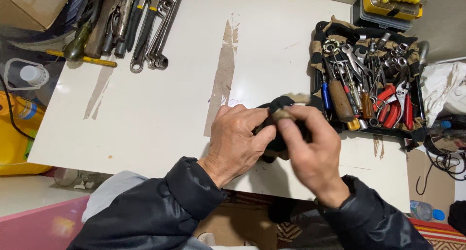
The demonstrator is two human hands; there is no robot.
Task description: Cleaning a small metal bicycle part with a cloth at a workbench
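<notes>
Evidently both hands are working a small dark cloth-like bundle [276,115] over the white counter [160,99]: the left hand [238,141] is pinching its edge, the right hand [310,145] is gripping its top, beside the tool tray [318,65]; steady fingertip control seems needed.

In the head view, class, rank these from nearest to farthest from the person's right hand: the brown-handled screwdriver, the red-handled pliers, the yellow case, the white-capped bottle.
Measured from the right hand:
1. Brown-handled screwdriver, in the tool tray just beyond the hand.
2. Red-handled pliers, farther right in the same tray.
3. Yellow case, top right corner.
4. White-capped bottle, far left edge.
</notes>
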